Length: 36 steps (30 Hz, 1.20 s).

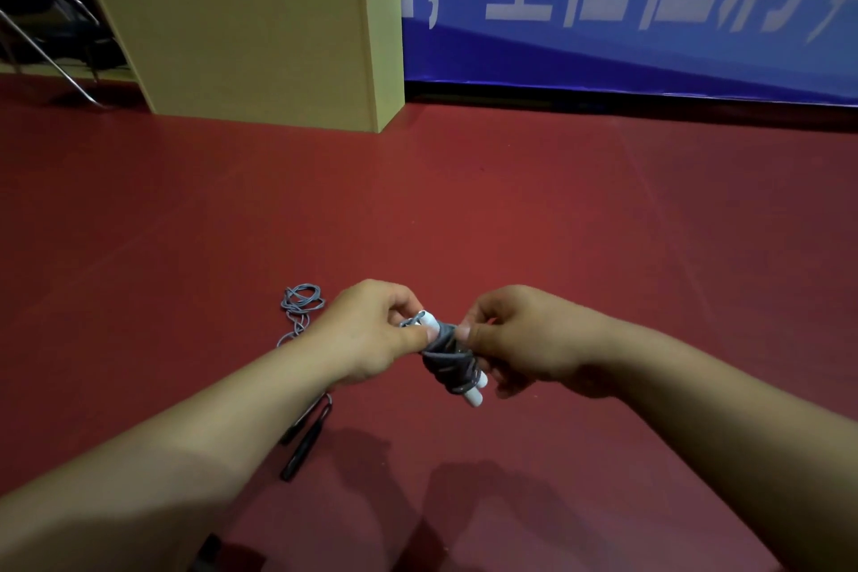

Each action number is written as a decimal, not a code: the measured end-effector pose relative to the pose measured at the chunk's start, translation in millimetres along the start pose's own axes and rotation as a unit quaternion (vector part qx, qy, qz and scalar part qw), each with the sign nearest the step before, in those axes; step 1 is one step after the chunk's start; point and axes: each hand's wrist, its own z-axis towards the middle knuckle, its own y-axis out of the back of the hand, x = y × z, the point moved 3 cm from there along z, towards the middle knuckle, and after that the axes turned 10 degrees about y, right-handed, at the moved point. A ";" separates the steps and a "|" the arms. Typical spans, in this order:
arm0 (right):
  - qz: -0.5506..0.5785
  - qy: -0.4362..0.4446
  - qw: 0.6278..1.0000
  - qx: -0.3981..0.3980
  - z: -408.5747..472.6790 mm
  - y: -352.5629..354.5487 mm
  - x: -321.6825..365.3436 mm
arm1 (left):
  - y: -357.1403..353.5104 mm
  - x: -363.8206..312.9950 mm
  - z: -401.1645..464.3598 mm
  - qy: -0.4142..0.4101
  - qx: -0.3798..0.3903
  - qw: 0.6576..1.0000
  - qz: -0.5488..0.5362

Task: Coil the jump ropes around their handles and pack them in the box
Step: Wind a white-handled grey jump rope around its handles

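While held between both hands above red floor (557,209), white-handled jump rope (452,360) sits wrapped in grey cord. Left hand (371,332) pinching upper handle end; right hand (515,339) gripping coiled middle. Second jump rope (304,427), black handles, grey cord, lying on floor just left of, partly under, left hand. Wooden cabinet (250,33) far beyond hands.

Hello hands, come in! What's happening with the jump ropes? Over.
Left hand and right hand both grip the white-handled rope, nearly coiled. Black-handled rope loose on the floor. Nothing blocking.
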 end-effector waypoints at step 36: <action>0.042 0.080 0.929 -0.359 14.8 15.8 -4.8 | -23.9 -35.0 -26.3 0.069 0.105 0.912 -0.390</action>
